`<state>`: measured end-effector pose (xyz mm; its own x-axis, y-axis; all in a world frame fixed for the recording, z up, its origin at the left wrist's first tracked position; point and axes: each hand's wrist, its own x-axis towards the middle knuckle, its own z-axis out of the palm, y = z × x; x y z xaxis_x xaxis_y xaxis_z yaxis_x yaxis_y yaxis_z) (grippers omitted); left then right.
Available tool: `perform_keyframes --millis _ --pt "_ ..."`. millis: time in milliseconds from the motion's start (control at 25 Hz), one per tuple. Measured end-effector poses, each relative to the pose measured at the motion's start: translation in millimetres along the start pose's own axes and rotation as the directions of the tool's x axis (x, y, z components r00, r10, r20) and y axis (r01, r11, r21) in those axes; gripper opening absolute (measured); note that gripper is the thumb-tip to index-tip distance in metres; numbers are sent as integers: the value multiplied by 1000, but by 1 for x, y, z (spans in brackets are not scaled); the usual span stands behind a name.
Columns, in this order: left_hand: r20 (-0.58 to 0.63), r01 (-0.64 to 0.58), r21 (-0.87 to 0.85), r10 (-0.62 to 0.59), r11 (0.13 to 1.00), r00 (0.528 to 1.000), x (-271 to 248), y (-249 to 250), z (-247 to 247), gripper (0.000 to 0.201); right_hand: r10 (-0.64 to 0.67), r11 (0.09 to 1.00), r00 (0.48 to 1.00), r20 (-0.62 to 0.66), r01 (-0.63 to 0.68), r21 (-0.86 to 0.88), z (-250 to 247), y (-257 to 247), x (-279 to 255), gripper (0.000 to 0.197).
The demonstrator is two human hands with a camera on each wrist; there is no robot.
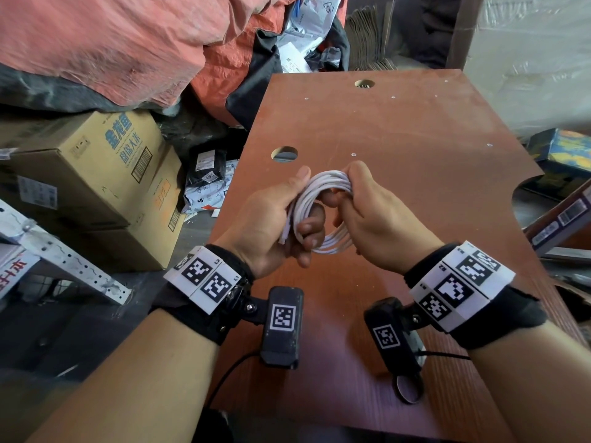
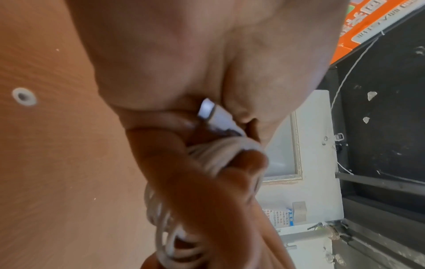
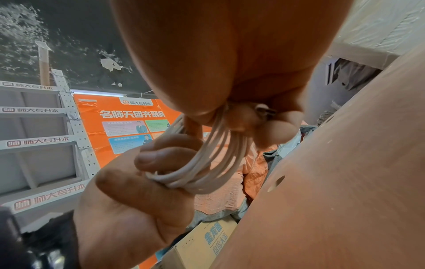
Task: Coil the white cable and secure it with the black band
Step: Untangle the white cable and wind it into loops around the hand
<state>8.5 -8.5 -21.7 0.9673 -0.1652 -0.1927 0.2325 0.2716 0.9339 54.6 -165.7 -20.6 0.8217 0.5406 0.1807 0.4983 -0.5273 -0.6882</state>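
The white cable [image 1: 323,187] is wound into a coil of several loops and held above the reddish-brown table [image 1: 399,132]. My left hand [image 1: 303,212] grips the coil's left side, thumb on top and fingers curled through the loops. My right hand [image 1: 345,199] pinches the far right part of the coil. In the left wrist view the loops [image 2: 218,156] run under my fingers, and a white plug with a metal tip [image 2: 210,112] sticks out by the palm. The right wrist view shows the loops [image 3: 207,163] between both hands. A black ring [image 1: 409,391] lies by my right wrist; I cannot tell if it is the band.
The table has round holes [image 1: 284,154] on its left side and at the far end [image 1: 364,83]. Cardboard boxes [image 1: 96,174] are stacked to the left, under an orange tarp [image 1: 112,36]. More boxes [image 1: 563,151] crowd the right edge.
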Motion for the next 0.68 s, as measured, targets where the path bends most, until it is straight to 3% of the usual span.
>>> perform_keyframes --millis 240,320,480,680 --pt "128 99 -28 -95 995 987 -3 3 -3 59 -10 997 999 42 13 -77 -1 -2 -2 5" --pt "113 74 38 -78 997 991 -3 1 0 60 -2 995 999 50 7 -97 0 -1 -2 7" --pt "42 4 124 -9 992 999 -4 0 4 39 -21 999 999 39 23 -47 2 0 -1 9" --pt "4 24 131 -25 991 1000 -2 0 4 45 -8 998 999 41 11 -66 3 0 -1 15"
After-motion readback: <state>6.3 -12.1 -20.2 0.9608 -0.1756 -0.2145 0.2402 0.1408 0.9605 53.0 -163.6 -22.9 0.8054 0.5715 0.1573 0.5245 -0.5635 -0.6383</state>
